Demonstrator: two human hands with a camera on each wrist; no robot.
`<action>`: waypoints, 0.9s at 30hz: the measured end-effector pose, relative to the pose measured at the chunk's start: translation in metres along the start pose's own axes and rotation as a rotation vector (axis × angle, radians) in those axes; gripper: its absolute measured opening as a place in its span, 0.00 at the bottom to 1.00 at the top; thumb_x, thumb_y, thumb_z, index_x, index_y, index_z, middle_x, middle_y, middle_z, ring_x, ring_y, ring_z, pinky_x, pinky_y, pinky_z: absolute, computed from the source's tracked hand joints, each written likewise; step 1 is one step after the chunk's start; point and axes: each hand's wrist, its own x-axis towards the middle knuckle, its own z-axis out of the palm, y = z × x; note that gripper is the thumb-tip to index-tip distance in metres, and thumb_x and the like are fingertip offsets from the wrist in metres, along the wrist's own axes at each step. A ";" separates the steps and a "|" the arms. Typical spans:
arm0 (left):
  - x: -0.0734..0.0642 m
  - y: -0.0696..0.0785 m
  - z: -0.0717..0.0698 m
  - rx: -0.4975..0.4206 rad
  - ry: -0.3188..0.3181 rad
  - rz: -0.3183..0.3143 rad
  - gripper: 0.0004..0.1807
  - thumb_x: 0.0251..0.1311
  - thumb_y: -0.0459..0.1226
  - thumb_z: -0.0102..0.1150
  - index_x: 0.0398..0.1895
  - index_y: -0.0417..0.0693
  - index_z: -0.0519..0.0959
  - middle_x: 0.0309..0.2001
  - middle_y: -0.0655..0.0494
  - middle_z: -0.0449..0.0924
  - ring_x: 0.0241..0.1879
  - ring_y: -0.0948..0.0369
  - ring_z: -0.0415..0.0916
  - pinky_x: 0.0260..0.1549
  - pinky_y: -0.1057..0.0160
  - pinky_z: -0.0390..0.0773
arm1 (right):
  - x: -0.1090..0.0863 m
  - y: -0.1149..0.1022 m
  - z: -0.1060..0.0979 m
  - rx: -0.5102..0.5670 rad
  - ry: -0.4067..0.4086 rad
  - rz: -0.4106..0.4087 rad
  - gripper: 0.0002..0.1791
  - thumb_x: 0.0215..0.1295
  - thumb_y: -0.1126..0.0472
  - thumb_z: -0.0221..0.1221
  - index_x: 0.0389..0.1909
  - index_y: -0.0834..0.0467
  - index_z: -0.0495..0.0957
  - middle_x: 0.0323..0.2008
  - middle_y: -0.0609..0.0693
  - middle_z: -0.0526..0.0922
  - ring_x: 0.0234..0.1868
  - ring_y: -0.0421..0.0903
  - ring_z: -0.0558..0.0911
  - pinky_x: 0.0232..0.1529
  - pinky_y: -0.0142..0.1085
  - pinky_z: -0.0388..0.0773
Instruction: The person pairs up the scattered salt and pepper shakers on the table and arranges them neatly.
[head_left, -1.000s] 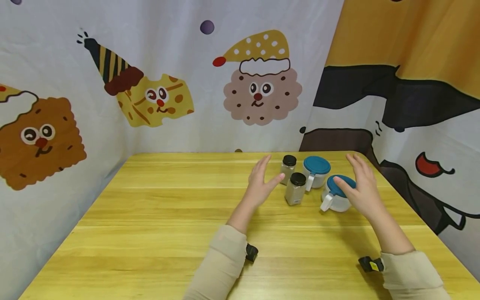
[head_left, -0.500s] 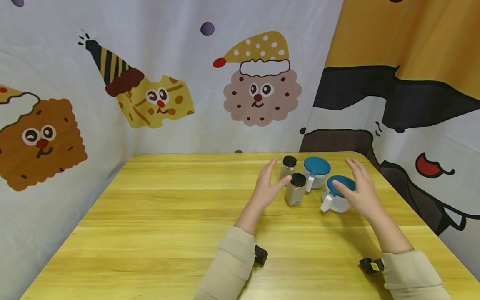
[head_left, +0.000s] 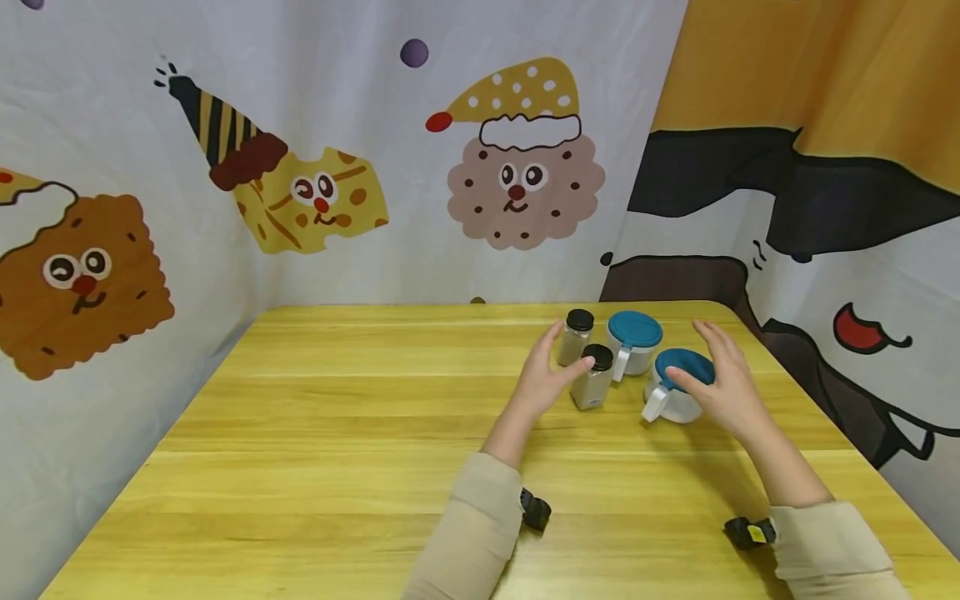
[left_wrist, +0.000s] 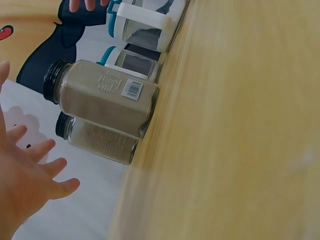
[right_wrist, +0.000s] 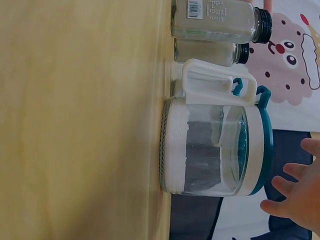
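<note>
Two glass seasoning jars with black lids and greyish-tan powder stand upright on the table. My left hand (head_left: 542,377) is raised beside them, thumb and fingers spread, with its thumb overlapping the lid of the nearer jar (head_left: 591,388) in the head view. The farther jar (head_left: 573,345) stands just behind it. To the right are two glass canisters with blue lids and white handles. My right hand (head_left: 726,385) is spread at the right side of the nearer canister (right_wrist: 205,150), thumb over its lid in the head view. The farther canister (head_left: 637,357) stands behind. Neither hand holds anything.
The four-sided wooden table (head_left: 322,467) runs back to a cartoon-printed curtain (head_left: 352,75), which also closes in both sides. Black wrist cameras (head_left: 536,510) sit below the sleeves. All the containers stand close together at the back right.
My left hand has moved right, closer to the two seasoning jars. The right hand stays almost where it was, and the containers stand unmoved.
</note>
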 end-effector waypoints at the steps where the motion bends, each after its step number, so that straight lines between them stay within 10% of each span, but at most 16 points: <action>1: 0.000 -0.001 0.001 -0.001 -0.002 -0.006 0.43 0.56 0.57 0.63 0.74 0.66 0.55 0.72 0.62 0.55 0.69 0.57 0.52 0.63 0.47 0.56 | 0.000 0.001 0.000 0.003 -0.003 0.002 0.47 0.65 0.49 0.61 0.76 0.54 0.44 0.73 0.66 0.43 0.70 0.70 0.42 0.56 0.73 0.42; 27: -0.001 -0.013 0.004 -0.074 -0.036 -0.093 0.44 0.54 0.54 0.67 0.73 0.61 0.57 0.68 0.57 0.62 0.66 0.56 0.59 0.59 0.51 0.64 | 0.000 0.020 0.003 0.049 -0.115 0.072 0.50 0.64 0.47 0.61 0.76 0.58 0.40 0.72 0.70 0.40 0.69 0.72 0.42 0.56 0.72 0.44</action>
